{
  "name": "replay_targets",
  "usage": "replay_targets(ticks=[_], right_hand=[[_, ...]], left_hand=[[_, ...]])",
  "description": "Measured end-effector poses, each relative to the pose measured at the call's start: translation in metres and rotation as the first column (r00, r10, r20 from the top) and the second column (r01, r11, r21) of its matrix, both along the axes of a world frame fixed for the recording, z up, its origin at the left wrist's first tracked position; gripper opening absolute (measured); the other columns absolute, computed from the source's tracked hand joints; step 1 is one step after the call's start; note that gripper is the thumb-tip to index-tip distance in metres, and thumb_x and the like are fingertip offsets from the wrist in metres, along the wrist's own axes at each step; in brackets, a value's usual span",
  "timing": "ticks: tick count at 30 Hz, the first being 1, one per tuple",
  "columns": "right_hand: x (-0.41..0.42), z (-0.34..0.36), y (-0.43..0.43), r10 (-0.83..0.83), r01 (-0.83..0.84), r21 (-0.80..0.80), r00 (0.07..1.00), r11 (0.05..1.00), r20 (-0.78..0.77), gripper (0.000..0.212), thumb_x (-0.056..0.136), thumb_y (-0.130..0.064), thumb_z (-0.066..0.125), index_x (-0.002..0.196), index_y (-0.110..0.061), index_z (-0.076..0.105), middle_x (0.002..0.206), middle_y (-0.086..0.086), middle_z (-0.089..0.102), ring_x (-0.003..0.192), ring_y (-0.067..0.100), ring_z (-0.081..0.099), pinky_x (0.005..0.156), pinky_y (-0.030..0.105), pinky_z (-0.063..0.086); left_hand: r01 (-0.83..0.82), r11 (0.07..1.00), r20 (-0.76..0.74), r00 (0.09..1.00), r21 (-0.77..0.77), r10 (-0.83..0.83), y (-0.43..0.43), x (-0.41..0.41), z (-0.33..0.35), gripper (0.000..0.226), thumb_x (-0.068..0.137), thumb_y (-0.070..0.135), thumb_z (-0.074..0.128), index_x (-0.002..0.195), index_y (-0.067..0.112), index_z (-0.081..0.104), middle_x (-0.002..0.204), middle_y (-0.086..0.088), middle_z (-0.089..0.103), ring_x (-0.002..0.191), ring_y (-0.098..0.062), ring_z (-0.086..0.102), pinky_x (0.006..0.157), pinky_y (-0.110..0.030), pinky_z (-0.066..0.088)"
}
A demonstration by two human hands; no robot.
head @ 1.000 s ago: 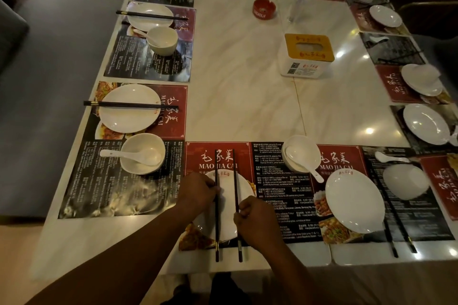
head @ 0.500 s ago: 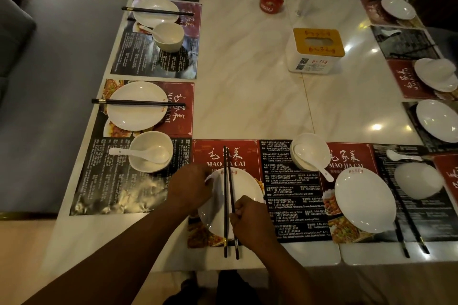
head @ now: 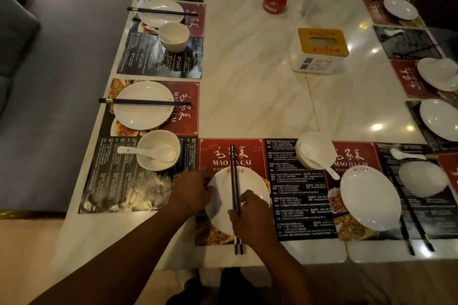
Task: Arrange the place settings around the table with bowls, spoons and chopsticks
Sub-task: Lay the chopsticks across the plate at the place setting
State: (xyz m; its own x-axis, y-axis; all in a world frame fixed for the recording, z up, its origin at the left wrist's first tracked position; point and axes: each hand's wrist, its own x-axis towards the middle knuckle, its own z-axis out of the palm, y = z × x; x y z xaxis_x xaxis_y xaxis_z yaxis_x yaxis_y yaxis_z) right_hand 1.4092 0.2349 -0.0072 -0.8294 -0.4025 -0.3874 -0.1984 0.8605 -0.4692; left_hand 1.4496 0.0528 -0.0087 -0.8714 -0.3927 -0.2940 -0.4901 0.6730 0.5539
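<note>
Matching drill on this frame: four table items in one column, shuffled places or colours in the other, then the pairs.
Items
1. near chopsticks
2. ashtray
3. tissue box
4. near-left spoon

Place or colour
A. lying in a bowl
B. across the near plate
C. red, far side of the table
D. yellow lid, right of centre

Pairs: 1-B, 2-C, 3-D, 4-A

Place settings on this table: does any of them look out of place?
Yes. At the near right setting the chopsticks lie splayed beside the plate, not across it, and a bowl looks upside down.
</note>
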Motion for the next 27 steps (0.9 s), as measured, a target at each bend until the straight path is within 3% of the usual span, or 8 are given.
replay_targets(ticks=[3,6,11,17,22,27], right_hand=[[-0.0004,-0.0012,0.0024,-0.049,0.05,-0.021,0.998,0.999,0.037,0.033,0.082,-0.036,0.075,0.106,-0.023,0.058,0.088,-0.006,0.068,0.077,0.007,0.066,0.061,0.015,0.049],[-0.0006,0.001,0.0049,-0.054,0.055,-0.036,0.998,0.998,0.041,0.031,0.083,-0.033,0.075,0.105,-0.021,0.059,0.091,-0.005,0.068,0.081,0.008,0.065,0.056,0.007,0.036],[-0.0001,-0.0023,0.0064,-0.066,0.068,-0.053,0.997,0.996,0.052,0.03,0.083,-0.032,0.075,0.105,-0.021,0.059,0.091,-0.003,0.07,0.081,0.011,0.069,0.065,0.021,0.055],[-0.0022,-0.0063,0.0058,-0.062,0.065,-0.071,0.997,0.995,0.043,0.031,0.082,-0.032,0.076,0.105,-0.021,0.059,0.091,-0.002,0.07,0.079,0.011,0.07,0.069,0.028,0.06],[-0.0057,-0.0063,0.0074,-0.051,0.053,-0.055,0.998,0.997,0.044,0.032,0.083,-0.032,0.076,0.107,-0.019,0.059,0.095,-0.002,0.07,0.087,0.011,0.067,0.071,0.021,0.054],[-0.0069,-0.0066,0.0075,-0.033,0.034,-0.047,0.999,0.998,0.028,0.03,0.083,-0.035,0.074,0.105,-0.02,0.059,0.089,-0.004,0.067,0.082,0.01,0.065,0.072,0.027,0.057]], left_hand=[[-0.014,1.0,-0.01,1.0,0.004,0.014,0.0004,0.0008,-0.0005,0.028,0.084,0.021,0.073,0.112,0.025,0.07,0.104,0.005,0.072,0.093,-0.014,0.067,0.076,-0.022,0.05],[-0.028,0.999,0.0,1.0,0.028,0.028,0.0002,0.0019,-0.0012,0.032,0.083,0.019,0.074,0.113,0.026,0.069,0.106,0.005,0.072,0.094,-0.014,0.068,0.08,-0.027,0.055],[-0.014,0.999,0.005,1.0,0.041,0.014,-0.0006,0.0042,-0.0017,0.034,0.082,0.018,0.075,0.114,0.026,0.07,0.105,0.005,0.073,0.093,-0.013,0.068,0.079,-0.024,0.052],[-0.02,0.999,0.005,1.0,0.045,0.02,0.0006,0.0045,0.0004,0.039,0.083,0.017,0.076,0.12,0.025,0.067,0.108,0.004,0.073,0.097,-0.015,0.068,0.081,-0.025,0.052],[-0.019,0.999,0.024,1.0,0.044,0.018,0.0004,0.0031,0.0005,0.033,0.084,0.017,0.074,0.115,0.025,0.069,0.106,0.003,0.073,0.093,-0.014,0.068,0.081,-0.028,0.056],[-0.025,0.999,0.012,1.0,0.042,0.025,0.0009,0.0041,0.0001,0.035,0.083,0.017,0.075,0.116,0.025,0.069,0.107,0.003,0.073,0.095,-0.016,0.068,0.083,-0.03,0.056]])
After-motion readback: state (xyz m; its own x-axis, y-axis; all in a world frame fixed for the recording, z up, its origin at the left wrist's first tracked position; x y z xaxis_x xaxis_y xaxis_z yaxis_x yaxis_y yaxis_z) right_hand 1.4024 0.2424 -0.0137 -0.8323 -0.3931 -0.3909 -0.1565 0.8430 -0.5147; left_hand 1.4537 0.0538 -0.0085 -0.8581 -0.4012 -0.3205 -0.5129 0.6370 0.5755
